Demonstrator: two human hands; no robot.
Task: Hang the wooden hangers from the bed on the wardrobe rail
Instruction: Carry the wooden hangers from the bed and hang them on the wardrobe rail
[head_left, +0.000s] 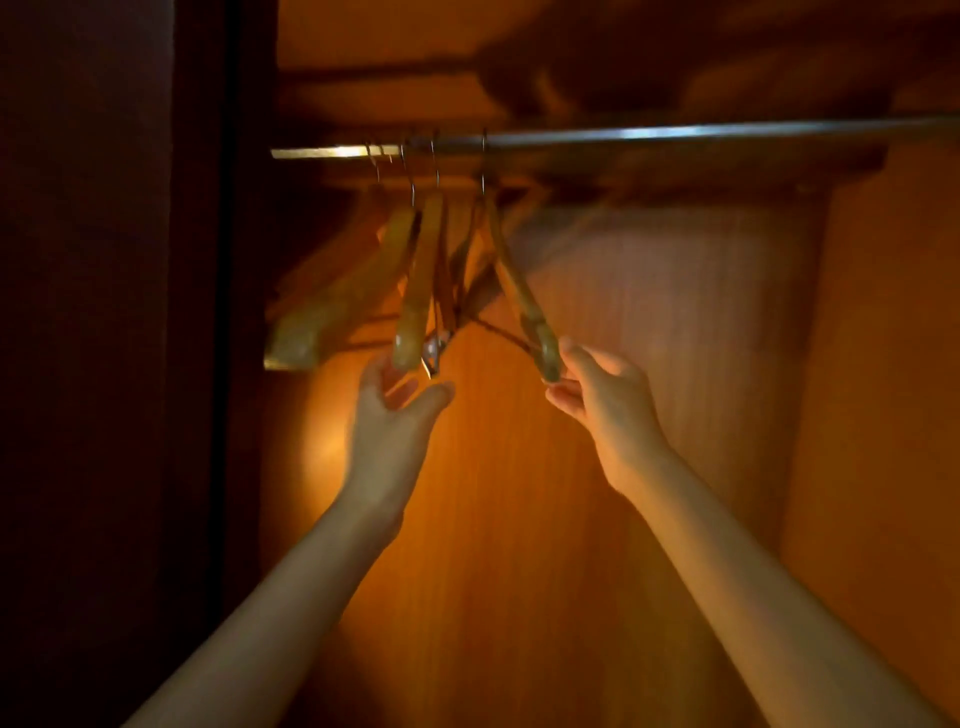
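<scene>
Orange-brown wooden wardrobe (519, 545), dim. Silver metal rail (675, 132) carried pale varnished wooden hangers (422, 270) with wire hooks, bunched at its left end. Right hand (608, 410) pinched the tip of the rightmost hanger (519, 293); left hand (389, 431) lay open, relaxed, beneath neighbouring tips.

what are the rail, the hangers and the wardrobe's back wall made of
The rail looks like metal, polished; it carries a bright streak of reflected light. The hangers: wood, seemingly varnished, warm yellow-brown with a soft sheen; their hooks look like thin metal wire. The back wall: wood or wood-look laminate, smooth, with fine vertical grain; which one cannot be told.
</scene>
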